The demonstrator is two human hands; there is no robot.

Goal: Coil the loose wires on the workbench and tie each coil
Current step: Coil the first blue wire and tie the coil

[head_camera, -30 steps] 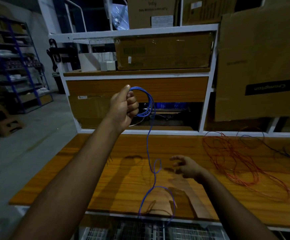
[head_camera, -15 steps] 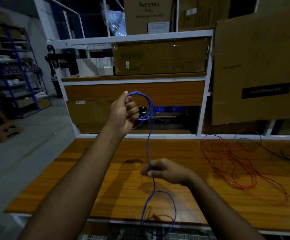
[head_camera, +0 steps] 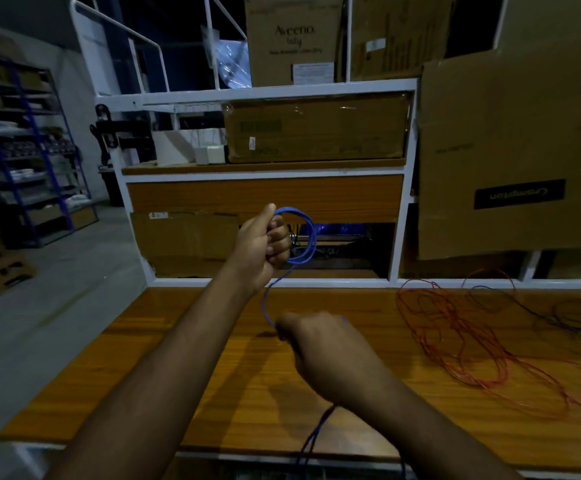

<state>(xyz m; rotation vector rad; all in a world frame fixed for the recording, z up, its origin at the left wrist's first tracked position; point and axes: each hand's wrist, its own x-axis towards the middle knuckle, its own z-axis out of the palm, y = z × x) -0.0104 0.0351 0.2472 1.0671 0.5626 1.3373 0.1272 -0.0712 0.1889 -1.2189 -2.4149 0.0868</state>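
Coiling is under way on the thin blue plastic-coated wire [head_camera: 308, 233]: several loops of it already hang together as a small round coil held up in front of the bench's back frame, above the far edge of the work surface. The left hand [head_camera: 263, 245] grips that coil with its fingers curled round the gathered loops and the thumb pointing up. From the bottom of the coil one strand runs down to the right hand [head_camera: 320, 344], which is lower and nearer, its fingers closed and apparently pinching the strand, though the exact contact is hidden by the back of the hand. Below that hand more of the blue wire trails over the near edge of the orange-brown wooden workbench [head_camera: 178, 375], so a fair length is not yet wound in. I judge this first coil to be partly made and not tied; no tie is visible anywhere. To the right, well apart from both hands, a loose tangle of thin red-orange wire [head_camera: 455, 341] sprawls on the bench top untouched, and beside it at the far right lies a dark purplish thin wire [head_camera: 573, 317], also loose. Both remain to be coiled and tied, so most of the task lies ahead. Brown cardboard boxes [head_camera: 316, 128] sit on the white shelving behind.
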